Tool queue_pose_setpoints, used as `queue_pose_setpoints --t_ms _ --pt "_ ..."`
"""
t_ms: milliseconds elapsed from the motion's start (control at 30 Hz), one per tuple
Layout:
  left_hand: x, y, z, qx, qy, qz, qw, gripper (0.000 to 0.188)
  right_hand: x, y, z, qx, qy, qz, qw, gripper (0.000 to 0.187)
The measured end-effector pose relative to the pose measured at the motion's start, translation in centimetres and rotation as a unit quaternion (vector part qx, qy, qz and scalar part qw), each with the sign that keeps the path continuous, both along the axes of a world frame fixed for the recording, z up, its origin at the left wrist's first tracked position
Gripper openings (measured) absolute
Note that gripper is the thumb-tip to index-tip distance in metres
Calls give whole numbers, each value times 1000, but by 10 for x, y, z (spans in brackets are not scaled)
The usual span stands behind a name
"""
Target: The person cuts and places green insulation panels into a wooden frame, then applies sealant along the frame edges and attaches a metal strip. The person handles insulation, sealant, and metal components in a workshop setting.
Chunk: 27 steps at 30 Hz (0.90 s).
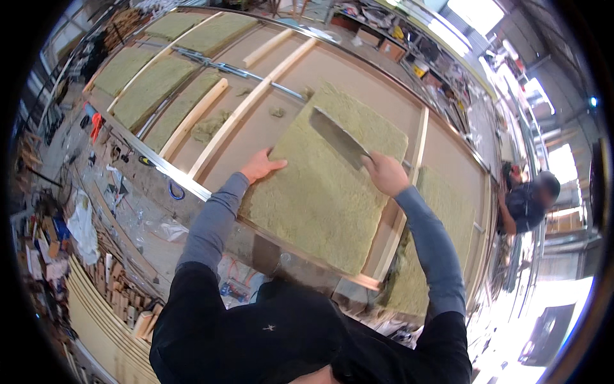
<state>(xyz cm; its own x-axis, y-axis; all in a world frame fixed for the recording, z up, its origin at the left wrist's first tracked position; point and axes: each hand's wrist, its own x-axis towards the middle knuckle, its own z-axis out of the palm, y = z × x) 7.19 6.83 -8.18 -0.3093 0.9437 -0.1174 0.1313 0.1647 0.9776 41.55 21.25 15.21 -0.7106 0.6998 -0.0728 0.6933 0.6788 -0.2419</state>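
Note:
A large yellow-green mineral wool slab [313, 198] lies across the wooden-studded panel in front of me. My left hand [261, 166] holds its left edge, thumb on top and the other fingers partly hidden along the side. In my right hand [387, 173], near the slab's right side, is the handle of a knife with a wide grey blade [339, 137]; the fist hides the handle. The blade lies over the slab's upper part and points away to the left. Whether it has cut in, I cannot tell.
Wooden studs [256, 102] divide the metal-edged frame [167, 168]. More wool slabs [157, 89] fill bays at left, and another slab [441, 224] lies at right. Metal rods [236, 69] cross the bays. A person [527, 201] stands at the right end. Timber boards [105, 326] are stacked lower left.

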Motion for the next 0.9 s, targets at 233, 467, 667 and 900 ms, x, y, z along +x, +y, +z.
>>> queue_pose_setpoints --t_ms 233,467,667,900 --pt "12 -4 28 -57 -48 -28 997 66 -122 60 -19 16 -139 142 980 35" --pt "19 1 15 -64 -53 5 997 60 -124 47 -60 -1 -174 143 974 30" --pt "19 -3 23 -66 7 20 998 54 -57 45 -68 -50 -149 100 983 32" --pt "20 0 -1 -39 -25 17 999 57 125 40 -52 -26 -206 36 978 25"
